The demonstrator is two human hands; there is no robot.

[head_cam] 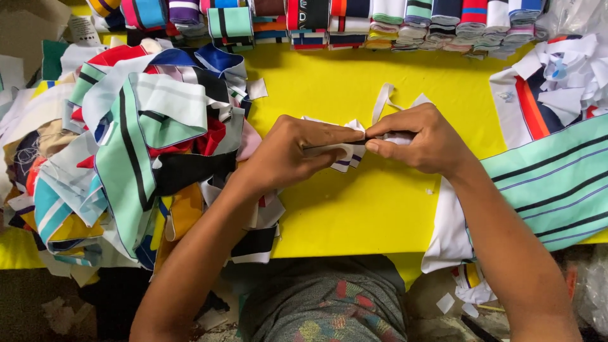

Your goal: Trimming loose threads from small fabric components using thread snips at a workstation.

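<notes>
- While both hands are meeting over the yellow table (329, 88), the left hand (291, 152) is pinching a white fabric strip (347, 152).
- The strip's long axis is running left to right between them.
- The right hand (421, 139) is gripping its right end, equally near.

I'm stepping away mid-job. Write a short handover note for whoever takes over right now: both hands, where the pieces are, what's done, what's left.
Left hand and right hand: both pinch one small white fabric strip over the yellow table.
Loose striped pieces: heaped at left.
Folded stacks: lined along the far edge, looking finished.
Mint striped panel: at right.
Left: the strip in hand and, seemingly, the heap.
</notes>
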